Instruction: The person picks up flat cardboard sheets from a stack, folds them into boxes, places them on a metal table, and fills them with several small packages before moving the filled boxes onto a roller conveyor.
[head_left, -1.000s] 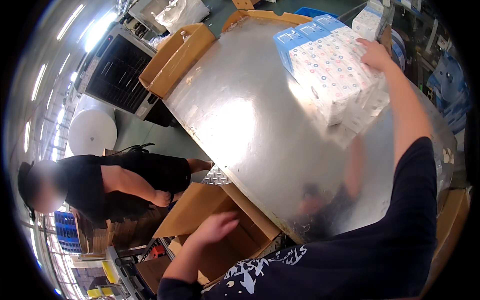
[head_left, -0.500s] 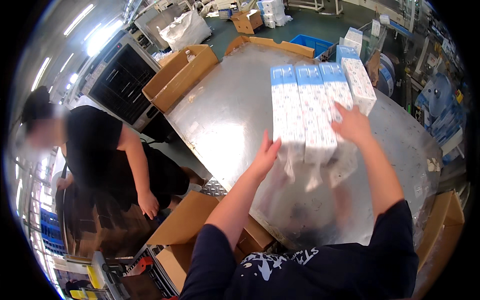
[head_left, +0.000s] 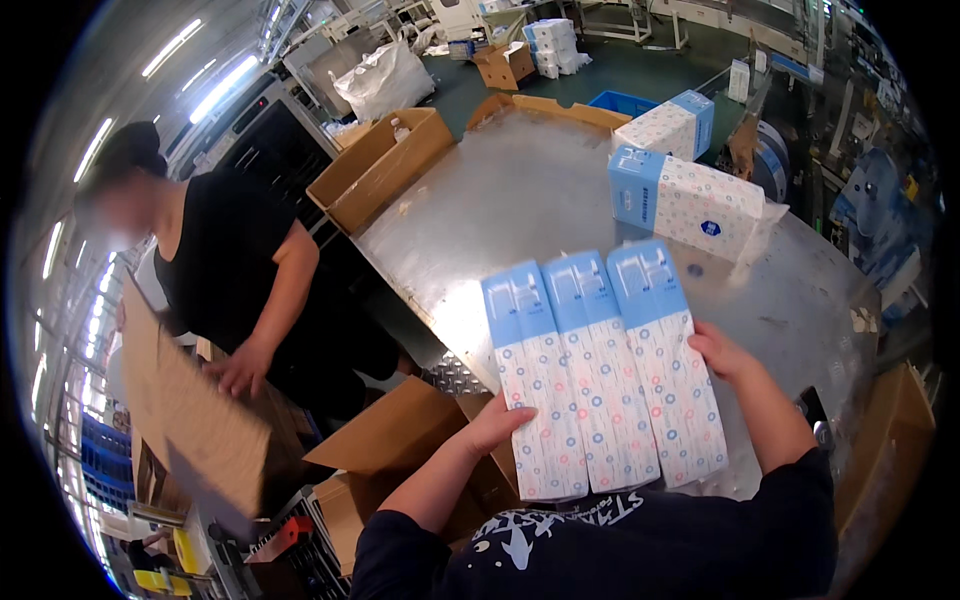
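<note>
Your left hand (head_left: 497,425) and right hand (head_left: 725,356) clamp three packs (head_left: 604,385) between them, at the row's left and right sides.

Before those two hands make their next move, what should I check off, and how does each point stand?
1. Left grip on the leftmost pack: ok, thumb over its outer edge.
2. Right grip on the rightmost pack: ok, fingers at its outer side.
3. Middle pack in line: ok, side by side with the other two, blue ends all facing away from the person.
4. Row lifted off the metal table: cannot tell, its underside is hidden.
5. Cardboard box open: ok, a flap stands out; its contents cannot be told.
6. Co-worker's hand clear of the row: ok, it is by a cardboard sheet.
</note>
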